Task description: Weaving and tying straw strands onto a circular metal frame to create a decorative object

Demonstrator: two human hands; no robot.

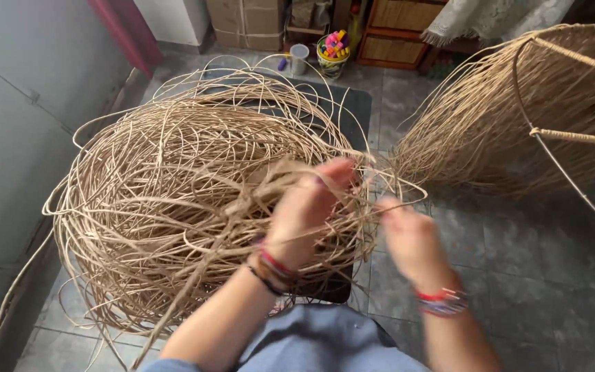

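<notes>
Left hand [304, 217] and right hand [414, 241] (both blurred) pinch strands from the tangled cane coil [187, 200]; most remains unsorted, the frame [552, 103] partly woven.

Bare tiled floor [531, 275] right; tangled rattan coil [173, 200] crowding left and front.

A home weaving workshop: rattan coil [173, 200], wire frame [552, 124], tiled floor [531, 269].
</notes>
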